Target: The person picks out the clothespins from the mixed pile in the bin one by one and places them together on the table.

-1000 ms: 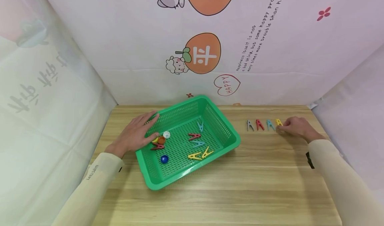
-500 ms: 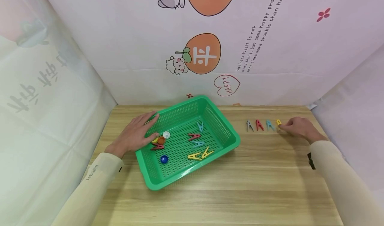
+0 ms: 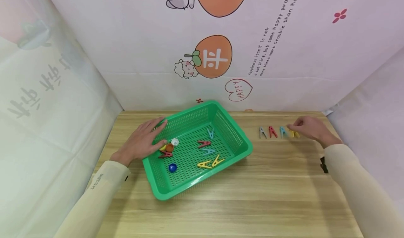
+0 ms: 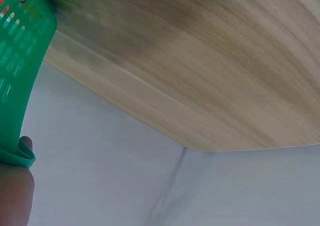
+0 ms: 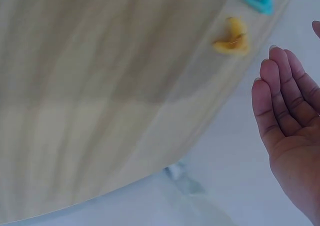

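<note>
On the left, a pale sleeve [image 3: 104,189] slants forward to the left hand [image 3: 140,141], which rests palm down on the side rim of the green basket [image 3: 162,197]. Its fingers are spread and reach forward, while the thumb lies over the basket's inside by a yellow cap [image 3: 163,148] and an orange cap [image 3: 169,147]; I can't tell whether it touches them. Close by inside are a red clothespin [image 3: 165,154], a blue cap [image 3: 172,167] and a white cap [image 3: 175,142], and further right lie five more clothespins, two yellow, two light blue and one red.

Past the basket, four clothespins line up on the tabletop [image 3: 252,203]: grey [image 3: 262,132], red [image 3: 273,132], light blue [image 3: 282,132], then yellow [image 5: 240,41]. The right hand [image 3: 310,128] hangs over that last one, apart from it and holding nothing. Its four fingers are nearly straight and close together, the thumb away from them, and the forearm angles in from the near right.
</note>
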`<act>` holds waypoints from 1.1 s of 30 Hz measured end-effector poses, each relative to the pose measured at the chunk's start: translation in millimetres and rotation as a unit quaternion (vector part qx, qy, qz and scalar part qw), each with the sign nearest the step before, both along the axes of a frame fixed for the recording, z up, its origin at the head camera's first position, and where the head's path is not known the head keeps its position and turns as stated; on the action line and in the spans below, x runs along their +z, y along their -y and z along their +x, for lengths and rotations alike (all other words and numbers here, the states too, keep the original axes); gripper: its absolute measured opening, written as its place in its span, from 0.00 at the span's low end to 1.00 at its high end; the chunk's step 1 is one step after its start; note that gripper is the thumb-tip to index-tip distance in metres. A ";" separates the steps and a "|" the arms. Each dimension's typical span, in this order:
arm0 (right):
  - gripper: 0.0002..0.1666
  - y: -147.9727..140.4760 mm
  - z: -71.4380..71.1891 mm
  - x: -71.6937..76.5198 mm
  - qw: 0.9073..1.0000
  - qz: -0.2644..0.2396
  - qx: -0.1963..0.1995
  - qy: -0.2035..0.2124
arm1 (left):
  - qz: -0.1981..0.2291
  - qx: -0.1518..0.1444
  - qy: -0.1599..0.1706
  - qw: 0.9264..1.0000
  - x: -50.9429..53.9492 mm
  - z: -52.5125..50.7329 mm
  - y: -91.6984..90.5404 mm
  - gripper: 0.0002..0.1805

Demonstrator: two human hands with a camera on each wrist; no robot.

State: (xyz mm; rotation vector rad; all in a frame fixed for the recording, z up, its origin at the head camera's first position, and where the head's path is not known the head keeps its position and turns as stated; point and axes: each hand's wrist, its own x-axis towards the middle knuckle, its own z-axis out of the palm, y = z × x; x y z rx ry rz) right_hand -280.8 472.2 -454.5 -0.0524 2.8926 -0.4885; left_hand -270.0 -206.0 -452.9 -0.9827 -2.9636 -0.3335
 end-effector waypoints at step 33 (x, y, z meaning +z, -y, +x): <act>0.19 162.4 -50.4 65.7 0.986 -0.019 0.141 -0.088 | -0.003 0.001 0.006 1.000 -1.4 -2.8 0.2 0.45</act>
